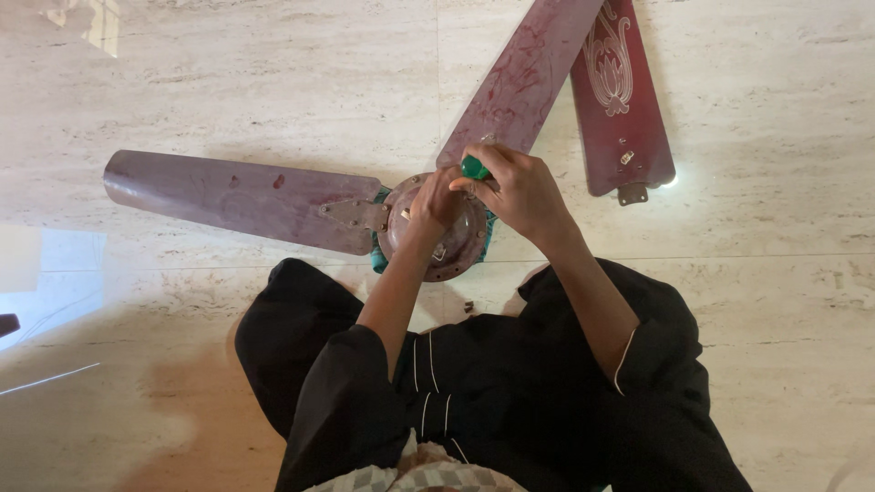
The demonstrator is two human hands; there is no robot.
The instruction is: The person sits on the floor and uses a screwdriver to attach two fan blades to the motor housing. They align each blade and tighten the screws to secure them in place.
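Observation:
A maroon ceiling fan lies on the pale tiled floor in the head view. Its round motor hub (453, 251) sits just ahead of my knees, with one blade (228, 193) reaching left and another (529, 77) reaching up and right. My right hand (515, 191) grips a green-handled screwdriver (474, 168) held upright over the hub's upper edge. My left hand (436, 202) rests on top of the hub next to the tool's tip, which my fingers hide.
A detached third blade (620, 96) with a pale ornament and a metal bracket lies on the floor to the upper right. A small dark screw-like piece (468, 307) lies near my knees. My black-clothed legs fill the lower middle.

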